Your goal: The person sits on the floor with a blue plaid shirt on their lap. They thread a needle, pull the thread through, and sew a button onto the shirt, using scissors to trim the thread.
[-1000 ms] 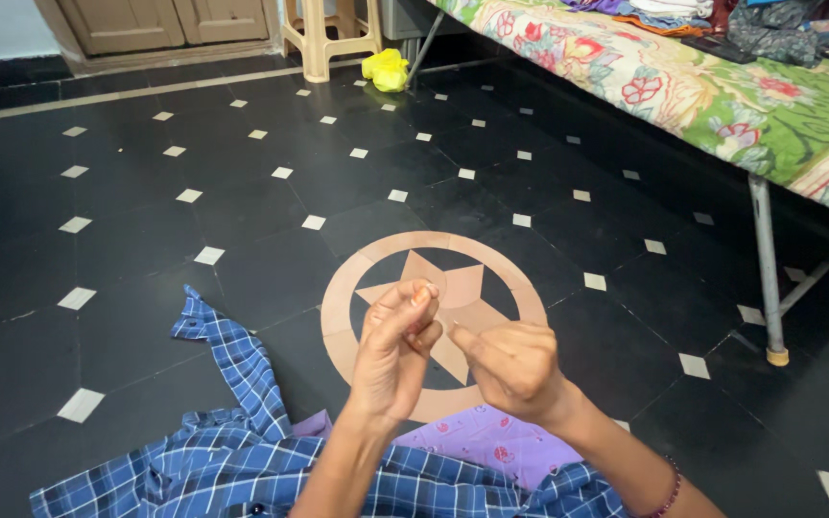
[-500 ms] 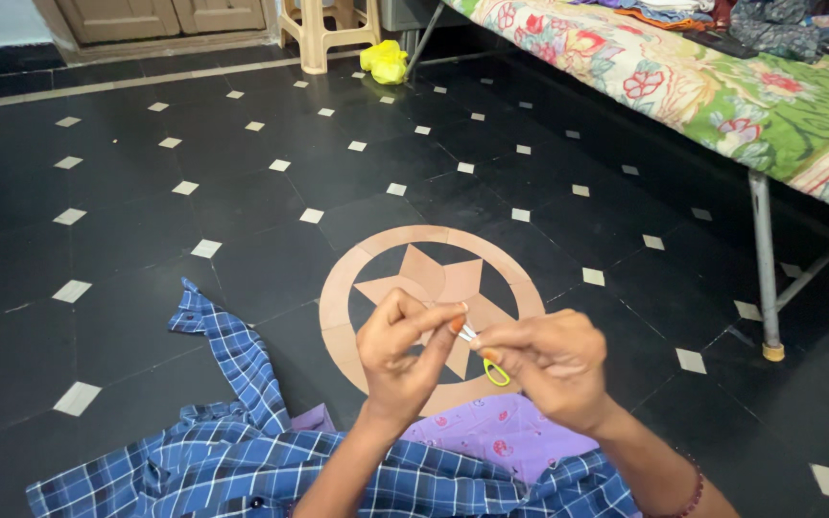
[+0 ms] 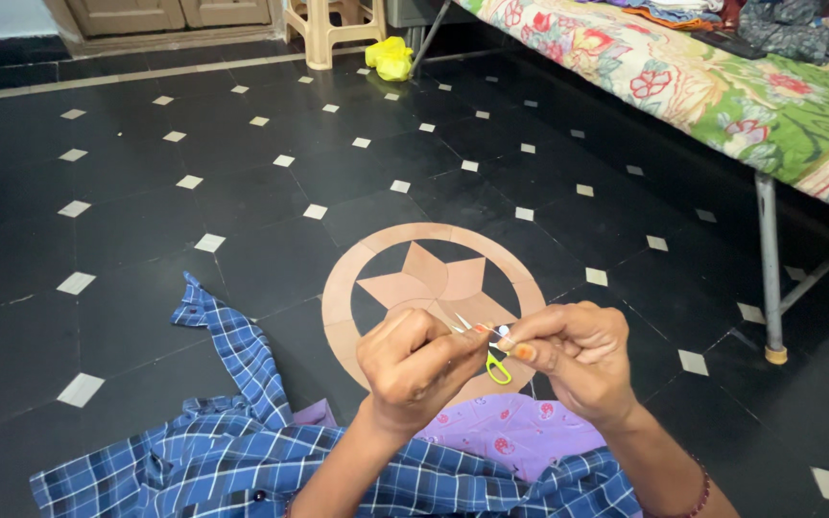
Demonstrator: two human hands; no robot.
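My left hand [image 3: 410, 363] and my right hand [image 3: 578, 357] are raised close together over the floor. Between them is a small pair of scissors [image 3: 489, 347] with yellow-green handles and thin metal blades. My right hand pinches the scissors at the handles. The fingertips of my left hand are closed right at the blade tips; whatever they pinch there is too fine to see. Below my arms a blue checked shirt [image 3: 232, 451] lies spread on the floor, with a purple flowered cloth [image 3: 506, 432] under my wrists.
The floor is dark tile with small pale squares and a round star inlay [image 3: 434, 278]. A bed with a flowered cover [image 3: 722, 86] stands at right on a metal leg [image 3: 769, 269]. At the far end stand a plastic stool [image 3: 323, 38] and a yellow bundle [image 3: 390, 58].
The hands have dropped lower and turned. The small scissors, unseen a second ago, now show in my right hand with the blades pointing at my left fingertips.
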